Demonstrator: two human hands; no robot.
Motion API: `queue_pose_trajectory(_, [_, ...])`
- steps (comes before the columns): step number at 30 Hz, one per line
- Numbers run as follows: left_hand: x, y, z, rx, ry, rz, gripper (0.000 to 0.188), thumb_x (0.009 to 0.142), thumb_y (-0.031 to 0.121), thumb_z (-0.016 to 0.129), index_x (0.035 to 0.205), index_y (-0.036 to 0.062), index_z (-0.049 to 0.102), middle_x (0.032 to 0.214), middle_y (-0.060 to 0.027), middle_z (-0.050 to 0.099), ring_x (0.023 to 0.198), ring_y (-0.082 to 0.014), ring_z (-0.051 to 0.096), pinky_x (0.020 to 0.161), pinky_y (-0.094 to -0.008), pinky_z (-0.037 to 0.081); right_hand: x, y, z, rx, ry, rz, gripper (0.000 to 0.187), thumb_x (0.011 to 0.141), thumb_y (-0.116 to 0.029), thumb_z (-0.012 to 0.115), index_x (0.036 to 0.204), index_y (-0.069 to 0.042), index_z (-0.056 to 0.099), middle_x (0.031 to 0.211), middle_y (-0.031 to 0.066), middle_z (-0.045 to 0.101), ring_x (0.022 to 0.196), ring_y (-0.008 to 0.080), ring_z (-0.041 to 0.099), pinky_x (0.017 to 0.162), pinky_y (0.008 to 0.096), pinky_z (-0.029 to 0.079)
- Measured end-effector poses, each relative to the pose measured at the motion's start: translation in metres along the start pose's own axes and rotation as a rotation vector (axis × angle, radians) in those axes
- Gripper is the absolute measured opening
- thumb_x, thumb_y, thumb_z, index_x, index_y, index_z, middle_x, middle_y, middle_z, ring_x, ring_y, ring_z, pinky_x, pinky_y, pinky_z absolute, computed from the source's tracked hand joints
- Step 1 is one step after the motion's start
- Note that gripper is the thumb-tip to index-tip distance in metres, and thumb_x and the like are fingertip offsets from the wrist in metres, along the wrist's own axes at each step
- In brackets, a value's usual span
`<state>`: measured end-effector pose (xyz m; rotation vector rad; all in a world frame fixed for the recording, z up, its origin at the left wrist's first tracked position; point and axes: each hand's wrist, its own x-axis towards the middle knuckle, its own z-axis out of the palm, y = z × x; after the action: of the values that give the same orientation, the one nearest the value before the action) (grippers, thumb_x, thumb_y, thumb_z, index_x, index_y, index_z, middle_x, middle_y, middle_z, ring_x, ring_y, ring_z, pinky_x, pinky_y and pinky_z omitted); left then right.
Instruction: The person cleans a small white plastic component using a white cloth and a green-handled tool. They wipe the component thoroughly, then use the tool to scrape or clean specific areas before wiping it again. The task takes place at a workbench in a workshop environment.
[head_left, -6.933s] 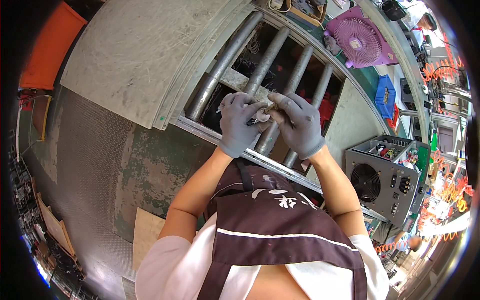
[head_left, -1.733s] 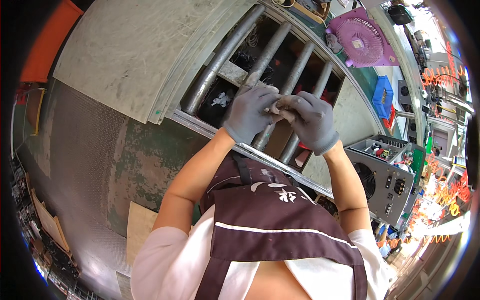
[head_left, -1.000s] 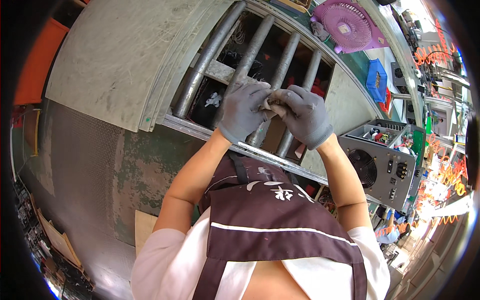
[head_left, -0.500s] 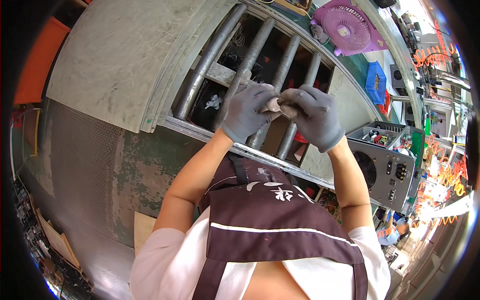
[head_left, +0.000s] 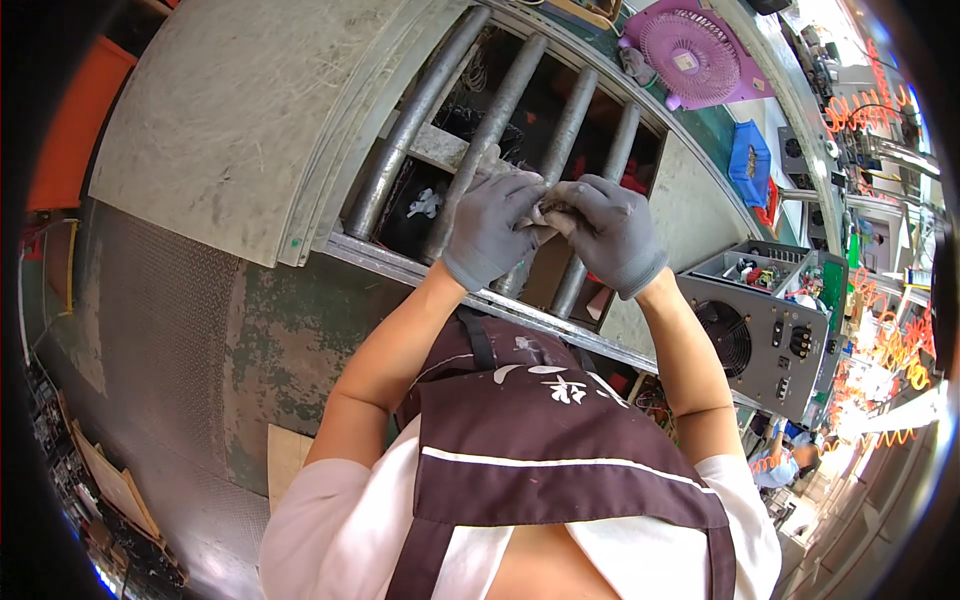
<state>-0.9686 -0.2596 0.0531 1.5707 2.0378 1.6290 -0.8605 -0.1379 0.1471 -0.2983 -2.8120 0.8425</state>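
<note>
Both my hands wear grey work gloves and meet over a roller conveyor [head_left: 402, 135]. My left hand [head_left: 490, 232] is closed, its fingers bent around one side of a small, pale, crumpled piece [head_left: 549, 216]. It looks soft, like cloth, but its kind cannot be made out. On the other side, my right hand [head_left: 614, 236] pinches the same piece between thumb and fingers. The gloved fingers cover most of it. Metal rollers pass beneath my hands, with dark gaps between them.
A grey device with a fan grille [head_left: 748, 335] stands open-topped at the right. Behind it are a blue bin [head_left: 749, 163] and a purple fan [head_left: 690, 58]. A broad grey metal plate [head_left: 230, 110] adjoins the conveyor at left. A person [head_left: 783, 462] is at far right.
My right hand has moved slightly left, closer to my left hand, and less of the pale piece shows between them. My left hand has hardly moved.
</note>
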Motion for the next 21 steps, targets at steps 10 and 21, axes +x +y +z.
queue_pose_trajectory(10, [0.007, 0.005, -0.003, 0.02, -0.007, 0.051, 0.045, 0.065, 0.027, 0.078, 0.104, 0.0104, 0.064, 0.103, -0.0061, 0.063, 0.097, -0.0252, 0.062, 0.084, -0.0364, 0.047, 0.0, -0.007, -0.021, 0.026, 0.033, -0.002, 0.019, 0.076, -0.014, 0.071, 0.092, -0.006, 0.066, 0.078, 0.0116, 0.061, 0.069, 0.0296, 0.062, 0.06, 0.0355, 0.05])
queue_pose_trajectory(21, [0.001, 0.007, -0.002, -0.016, -0.004, 0.003, 0.044, 0.064, 0.023, 0.08, 0.102, 0.0085, 0.065, 0.104, -0.0086, 0.064, 0.095, -0.0279, 0.062, 0.083, -0.0378, 0.049, -0.003, -0.007, -0.014, 0.01, -0.006, 0.013, 0.017, 0.077, -0.015, 0.07, 0.091, -0.006, 0.065, 0.078, 0.0124, 0.061, 0.072, 0.0308, 0.062, 0.063, 0.0373, 0.049])
